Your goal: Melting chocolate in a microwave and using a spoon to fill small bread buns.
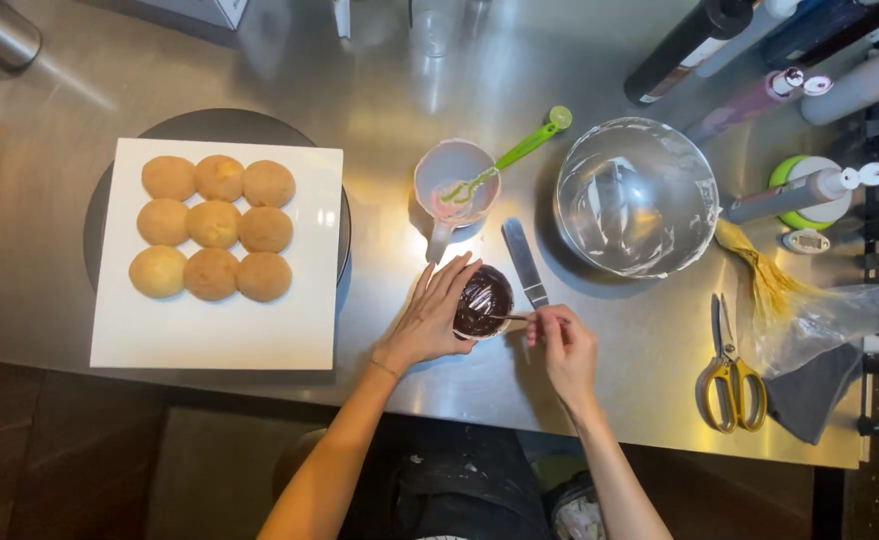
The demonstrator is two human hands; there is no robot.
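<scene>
Brushed stainless-steel worktop [380, 100], bearing at its left a square white board [215, 320] with nine round golden buns [214, 224] in three rows, and at its right a large clear glass mixing bowl [636, 196] smeared with white cream. Left hand [430, 318], forearm angled up from the near edge, fingers curled loosely around the side of a small round bowl of glossy dark chocolate [482, 300] at the worktop's middle front. Right hand [564, 345], fingertips pinched shut on a thin stick [509, 317] whose tip dips into the chocolate; just beyond, a flat metal palette knife [524, 262].
</scene>
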